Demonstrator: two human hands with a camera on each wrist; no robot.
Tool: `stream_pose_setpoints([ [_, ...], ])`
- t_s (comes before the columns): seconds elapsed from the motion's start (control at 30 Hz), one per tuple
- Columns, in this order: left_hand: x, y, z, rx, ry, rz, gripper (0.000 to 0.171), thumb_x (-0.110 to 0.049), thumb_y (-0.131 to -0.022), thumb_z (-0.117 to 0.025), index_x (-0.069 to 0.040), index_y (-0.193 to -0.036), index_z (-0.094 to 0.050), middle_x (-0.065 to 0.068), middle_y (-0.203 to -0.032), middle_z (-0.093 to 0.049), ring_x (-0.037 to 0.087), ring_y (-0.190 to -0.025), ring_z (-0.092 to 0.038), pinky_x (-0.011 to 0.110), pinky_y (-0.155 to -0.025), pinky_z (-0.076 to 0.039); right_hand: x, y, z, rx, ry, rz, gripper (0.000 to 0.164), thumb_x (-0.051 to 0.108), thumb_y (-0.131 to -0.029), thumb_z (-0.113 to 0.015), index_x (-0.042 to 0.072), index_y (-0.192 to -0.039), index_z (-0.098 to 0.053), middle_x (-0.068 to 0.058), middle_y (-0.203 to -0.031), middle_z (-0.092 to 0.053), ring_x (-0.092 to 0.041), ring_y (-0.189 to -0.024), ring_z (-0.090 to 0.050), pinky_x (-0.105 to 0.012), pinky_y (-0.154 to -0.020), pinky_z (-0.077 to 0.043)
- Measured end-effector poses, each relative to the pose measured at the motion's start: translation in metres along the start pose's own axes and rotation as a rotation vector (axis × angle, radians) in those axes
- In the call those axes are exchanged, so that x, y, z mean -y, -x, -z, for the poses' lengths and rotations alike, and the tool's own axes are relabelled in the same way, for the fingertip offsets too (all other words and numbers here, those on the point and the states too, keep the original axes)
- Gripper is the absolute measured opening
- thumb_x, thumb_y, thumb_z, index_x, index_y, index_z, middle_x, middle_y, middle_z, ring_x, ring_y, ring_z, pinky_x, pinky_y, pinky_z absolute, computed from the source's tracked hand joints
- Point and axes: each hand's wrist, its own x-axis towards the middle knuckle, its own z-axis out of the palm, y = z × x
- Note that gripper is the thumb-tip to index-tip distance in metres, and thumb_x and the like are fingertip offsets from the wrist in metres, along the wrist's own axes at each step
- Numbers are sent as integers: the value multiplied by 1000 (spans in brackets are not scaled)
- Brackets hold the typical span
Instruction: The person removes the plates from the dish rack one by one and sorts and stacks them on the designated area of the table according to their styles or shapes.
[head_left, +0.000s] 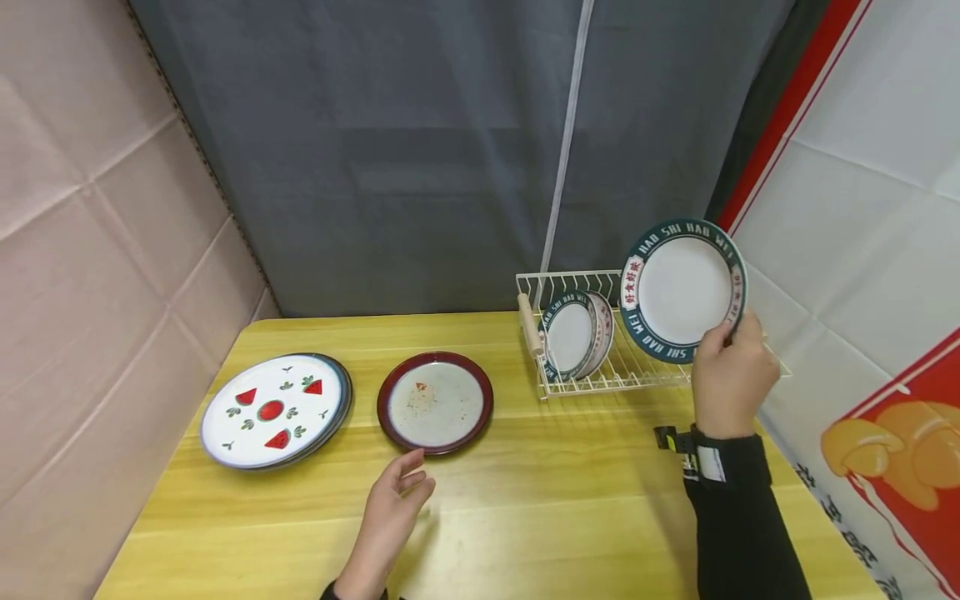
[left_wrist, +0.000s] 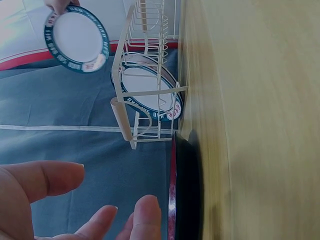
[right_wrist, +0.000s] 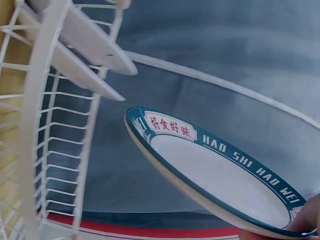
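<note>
My right hand (head_left: pixel 731 379) pinches the lower right rim of a white plate (head_left: pixel 684 292) with a dark green lettered border, held tilted up above the right part of a cream wire dish rack (head_left: pixel 630 367). In the right wrist view this plate (right_wrist: pixel 220 170) is apart from the rack's wires. Two plates (head_left: pixel 570 337) stand on edge at the rack's left end. My left hand (head_left: pixel 393 504) hovers with loosely bent fingers just in front of a brown-rimmed plate (head_left: pixel 435 443), which has crumbs and a reddish scrap on it. Nothing is in that hand.
On the left of the wooden table (head_left: pixel 525 517) lies a stack of plates, the top one a white plate (head_left: pixel 247 433) with watermelon pictures. A grey curtain (head_left: pixel 420 167) closes off the back. White cloth walls (head_left: pixel 862 250) stand at the sides. The rack has a wooden handle (head_left: pixel 529 325).
</note>
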Motion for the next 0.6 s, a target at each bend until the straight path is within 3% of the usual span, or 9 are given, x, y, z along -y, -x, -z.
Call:
stream_pose_setpoints([
  [0.1, -1, -1, 0, 1, 1, 5, 53, -12, -92, -66, 0, -141, -49, 23, -140, -52, 34, -121, -56, 44, -94, -55, 3, 8, 12, -35, -42, 9, 33, 14, -102, -49, -2, -128, -62, -26, -109, -70, -37, -85, -71, -29, -68, -54],
  [0.17, -1, -1, 0, 3, 4, 10, 54, -12, -93, -66, 1, -141, -48, 23, -140, -52, 35, -121, -56, 44, -94, -55, 4, 16, 18, -41, -86, 11, 32, 12, -100, -51, 0, -128, -64, -23, -107, -72, -19, -74, -70, -11, -61, -45],
  [0.23, -2, -2, -1, 6, 7, 13, 53, -12, -93, -66, 1, -141, -47, 23, -139, -52, 35, -121, -56, 44, -94, -55, 4, 26, 21, -18, -154, -12, 32, 8, -98, -54, 2, -127, -66, -21, -98, -73, -1, -64, -59, -1, -55, -32],
  [0.3, -2, -2, -2, 15, 12, 8, 53, -13, -93, -65, 2, -141, -47, 23, -139, -52, 36, -122, -55, 45, -95, -54, 5, 39, 22, 31, -225, -45, 32, 4, -96, -56, 2, -125, -67, -15, -79, -71, 9, -54, -45, -3, -46, -31],
  [0.43, -1, -3, -4, 44, 34, -13, 52, -13, -95, -64, 2, -141, -47, 23, -140, -51, 36, -124, -54, 45, -97, -53, 9, 69, 23, 202, -365, -152, 32, 1, -94, -57, 1, -125, -67, -6, -60, -59, 1, -40, -37, -15, -35, -29],
  [0.6, -1, -2, -6, 74, 68, -52, 49, -15, -98, -61, 3, -141, -47, 23, -140, -51, 35, -123, -55, 41, -98, -52, 13, 106, 20, 419, -468, -285, 38, 2, -96, -59, -3, -133, -59, -25, -92, -72, -1, -47, -48, -17, -39, -38],
])
